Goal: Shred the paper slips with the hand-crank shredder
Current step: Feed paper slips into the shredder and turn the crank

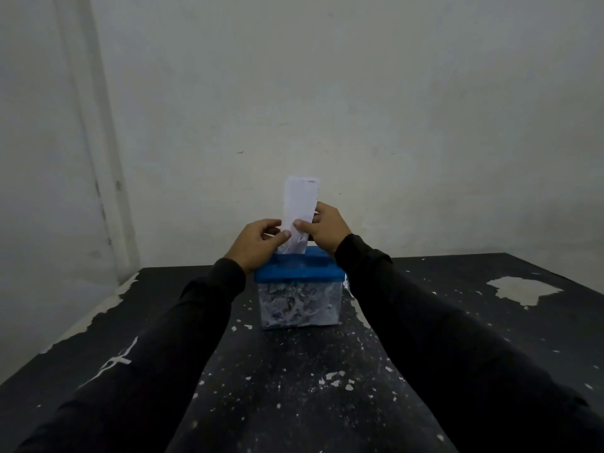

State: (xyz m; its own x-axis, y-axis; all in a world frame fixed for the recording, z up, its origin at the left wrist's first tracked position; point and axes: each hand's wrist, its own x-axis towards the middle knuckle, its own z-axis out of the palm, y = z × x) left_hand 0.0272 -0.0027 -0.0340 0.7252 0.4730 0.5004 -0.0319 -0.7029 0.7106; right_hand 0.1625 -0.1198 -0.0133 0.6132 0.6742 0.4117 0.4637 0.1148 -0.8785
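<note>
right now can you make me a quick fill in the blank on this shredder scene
1. The shredder has a ____ lid.
2. Both hands pinch one white ____ standing upright over the lid.
3. The clear bin is full of paper ____.
4. The shredder stands on a ____ table with chipped paint.

Missing words: blue; slip; shreds; black

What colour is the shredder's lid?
Blue; the lid tops a clear bin, seen in the head view.

A bare, dim room is showing a stained off-white plaster wall rising behind a worn black table with flaking paint.
</note>
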